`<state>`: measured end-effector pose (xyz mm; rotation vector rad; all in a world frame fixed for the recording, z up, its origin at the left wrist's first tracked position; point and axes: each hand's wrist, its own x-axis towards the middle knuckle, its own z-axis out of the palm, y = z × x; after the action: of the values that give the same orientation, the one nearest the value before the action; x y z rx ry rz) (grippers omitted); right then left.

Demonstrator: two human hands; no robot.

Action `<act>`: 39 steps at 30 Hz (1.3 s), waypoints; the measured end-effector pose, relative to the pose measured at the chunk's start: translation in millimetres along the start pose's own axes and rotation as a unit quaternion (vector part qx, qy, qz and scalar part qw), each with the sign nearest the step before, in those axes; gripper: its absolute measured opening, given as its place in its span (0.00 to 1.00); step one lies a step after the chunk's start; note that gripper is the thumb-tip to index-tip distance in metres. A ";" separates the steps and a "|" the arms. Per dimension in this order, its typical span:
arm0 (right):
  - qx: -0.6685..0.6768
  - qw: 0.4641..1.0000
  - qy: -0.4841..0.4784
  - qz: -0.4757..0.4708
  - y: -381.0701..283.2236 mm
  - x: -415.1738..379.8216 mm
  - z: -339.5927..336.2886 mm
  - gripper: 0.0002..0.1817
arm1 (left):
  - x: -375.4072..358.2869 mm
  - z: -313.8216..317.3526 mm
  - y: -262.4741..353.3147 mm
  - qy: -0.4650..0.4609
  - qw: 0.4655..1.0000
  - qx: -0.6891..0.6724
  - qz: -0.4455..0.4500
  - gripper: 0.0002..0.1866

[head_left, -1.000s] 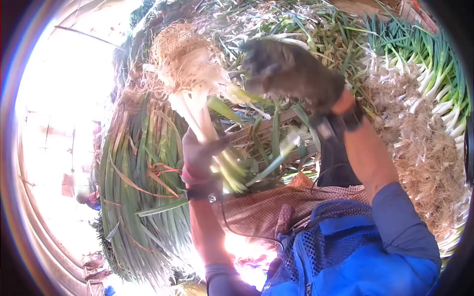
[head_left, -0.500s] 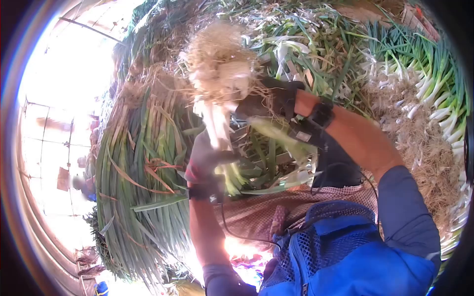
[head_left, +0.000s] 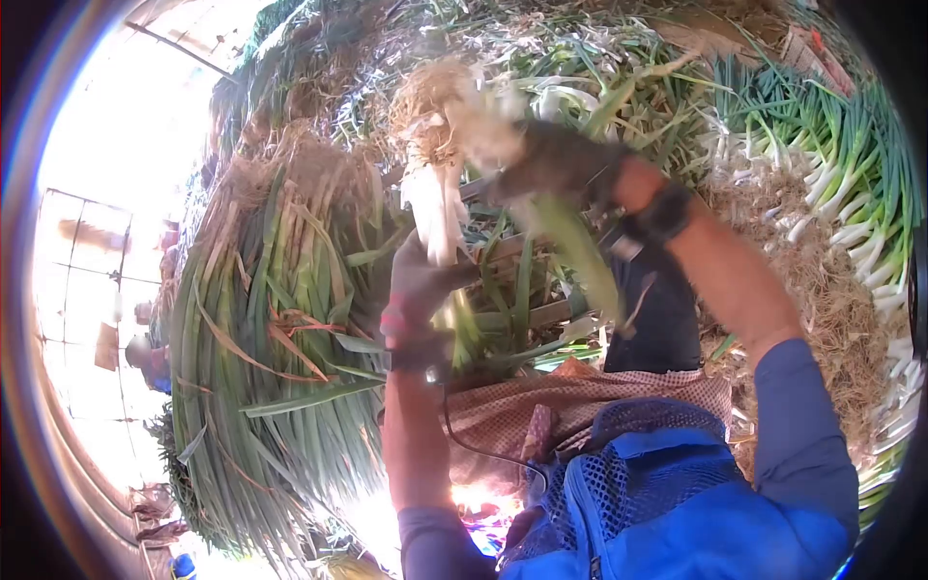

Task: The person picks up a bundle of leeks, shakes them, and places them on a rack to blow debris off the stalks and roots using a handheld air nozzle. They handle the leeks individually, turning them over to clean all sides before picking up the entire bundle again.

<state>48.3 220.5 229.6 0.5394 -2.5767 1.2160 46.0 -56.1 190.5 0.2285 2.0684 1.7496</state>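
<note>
White and green: one bunch of onions [head_left: 437, 208], roots upward, which we hold in our gloved left hand [head_left: 421, 282], fingers wrapped around the stalks, above the lap. Item two: our right hand [head_left: 563, 166], dark-gloved and blurred, closed on a leafy stalk [head_left: 577, 253], its pale end near the bunch's roots, its green part hanging below. At our left, one large pile of long-leaved onions [head_left: 280, 300]. Ahead, a heap of loose leaves [head_left: 667, 121]. At our right, a row of onions [head_left: 863, 198]. Across our lap, one checked cloth [head_left: 604, 389].
</note>
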 end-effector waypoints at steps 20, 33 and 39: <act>-0.278 0.956 -0.082 0.031 -67.5 28.2 16.1 0.17 | 23.1 53.3 -37.4 0.239 0.878 0.409 0.062 0.31; -0.289 0.932 -0.021 0.219 78.1 6.1 -94.0 0.22 | 39.3 -35.4 -53.7 0.305 0.869 0.369 0.122 0.24; -0.224 0.915 -0.321 -0.097 -21.1 -74.1 48.5 0.24 | -8.2 -133.7 39.5 0.353 0.928 0.066 0.101 0.20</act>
<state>121.3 187.1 186.7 1.2059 -3.0757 0.3746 -7.8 -172.1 246.7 -0.1960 2.7515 2.0171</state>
